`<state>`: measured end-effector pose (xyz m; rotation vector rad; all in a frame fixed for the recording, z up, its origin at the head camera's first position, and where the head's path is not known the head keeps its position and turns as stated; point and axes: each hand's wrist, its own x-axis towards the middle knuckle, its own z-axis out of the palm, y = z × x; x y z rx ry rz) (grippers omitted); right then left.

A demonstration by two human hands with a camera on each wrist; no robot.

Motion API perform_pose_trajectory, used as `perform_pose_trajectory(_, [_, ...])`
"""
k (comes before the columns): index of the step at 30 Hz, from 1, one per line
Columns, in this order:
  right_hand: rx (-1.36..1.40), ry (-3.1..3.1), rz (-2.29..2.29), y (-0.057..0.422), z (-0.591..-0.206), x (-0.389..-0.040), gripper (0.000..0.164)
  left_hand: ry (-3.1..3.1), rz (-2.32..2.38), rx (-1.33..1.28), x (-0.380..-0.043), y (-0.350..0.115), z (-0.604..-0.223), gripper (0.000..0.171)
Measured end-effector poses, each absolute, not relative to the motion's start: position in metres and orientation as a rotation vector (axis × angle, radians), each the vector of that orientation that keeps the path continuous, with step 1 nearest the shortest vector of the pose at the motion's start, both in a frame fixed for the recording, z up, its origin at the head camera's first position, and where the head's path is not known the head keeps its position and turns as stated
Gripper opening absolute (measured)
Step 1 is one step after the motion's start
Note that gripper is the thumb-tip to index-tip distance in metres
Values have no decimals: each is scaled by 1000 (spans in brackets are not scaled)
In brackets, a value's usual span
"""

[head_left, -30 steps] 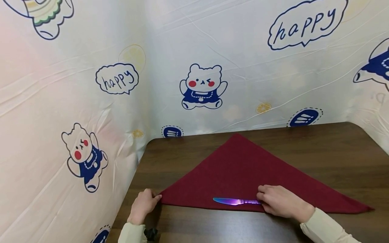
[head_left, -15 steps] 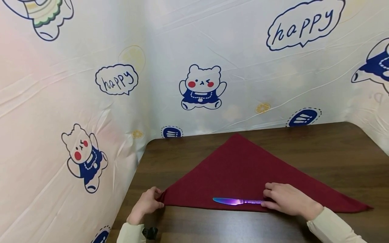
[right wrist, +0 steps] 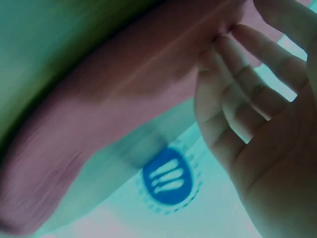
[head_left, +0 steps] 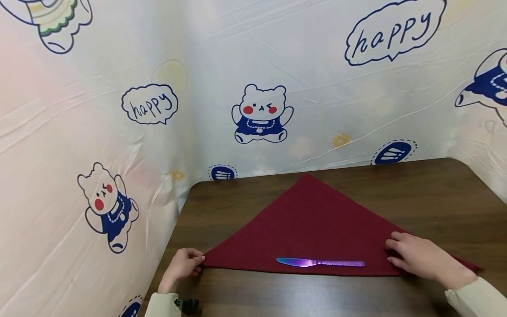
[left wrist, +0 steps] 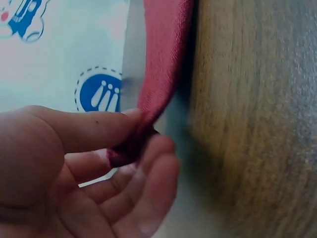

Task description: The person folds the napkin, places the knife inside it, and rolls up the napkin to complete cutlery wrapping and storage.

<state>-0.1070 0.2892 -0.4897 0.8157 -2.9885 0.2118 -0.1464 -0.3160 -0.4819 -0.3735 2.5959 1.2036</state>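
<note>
A dark red cloth napkin (head_left: pixel 313 220), folded into a triangle, lies with its point toward the far edge of the table. On it, near its long front edge, rests a shiny purple-blue table knife (head_left: pixel 321 263), blade to the left. My left hand (head_left: pixel 181 267) pinches the napkin's left corner; in the left wrist view the thumb and fingers close on the red corner (left wrist: pixel 124 153). Over the right part of the napkin is my right hand (head_left: pixel 428 259), off the knife. Its fingers (right wrist: pixel 247 74) are loosely bent, with nothing held in the right wrist view.
The brown wooden table (head_left: pixel 237 295) shows in front of the napkin and behind it. A pale printed curtain (head_left: pixel 317 88) hangs close along the table's back and left side. A dark band (head_left: pixel 188 305) is on my left wrist.
My right hand has let go of the knife's handle and moved right over the napkin. The knife stays in place. My left hand has shifted its fingers at the napkin's left corner.
</note>
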Motion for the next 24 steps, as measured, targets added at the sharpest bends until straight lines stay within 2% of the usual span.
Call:
perform_pose_trajectory(5, [641, -3054, 174, 319, -492, -96, 23, 2366, 1477, -447, -149, -326, -490, 25])
perform_pose_trajectory(10, [462, -3136, 149, 340, -493, -89, 28, 2218, 1548, -469, -150, -330, -487, 39])
perform_pose_trajectory(24, [191, -3248, 178, 360, -501, -79, 51, 2184, 1486, -385, -147, -318, -462, 40])
